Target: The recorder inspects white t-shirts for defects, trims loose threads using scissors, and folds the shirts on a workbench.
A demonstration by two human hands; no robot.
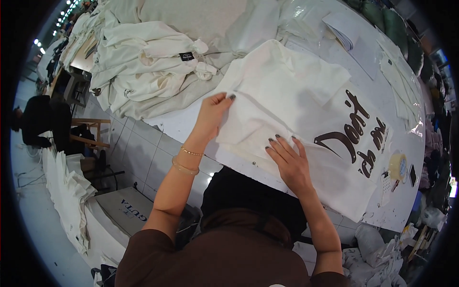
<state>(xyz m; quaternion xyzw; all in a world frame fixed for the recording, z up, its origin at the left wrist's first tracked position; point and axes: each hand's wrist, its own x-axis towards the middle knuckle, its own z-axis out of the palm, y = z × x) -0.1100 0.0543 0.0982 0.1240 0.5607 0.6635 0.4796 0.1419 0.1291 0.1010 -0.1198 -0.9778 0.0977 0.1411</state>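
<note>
A long white bench (181, 125) runs across the upper part of the view, its edge curving with the lens. Below it the floor (138, 153) is laid with pale square tiles, and further left it turns to a smooth light grey surface (33, 210). A wooden stool (88, 131) stands on the tiles near a dark-clothed person (36, 122) at the left rim. A heap of white cloth (67, 191) lies on the floor beside a flat white box (126, 210). Small bright ceiling lights (64, 12) line the upper left corner. More bundled cloth (377, 253) sits at the lower right.
</note>
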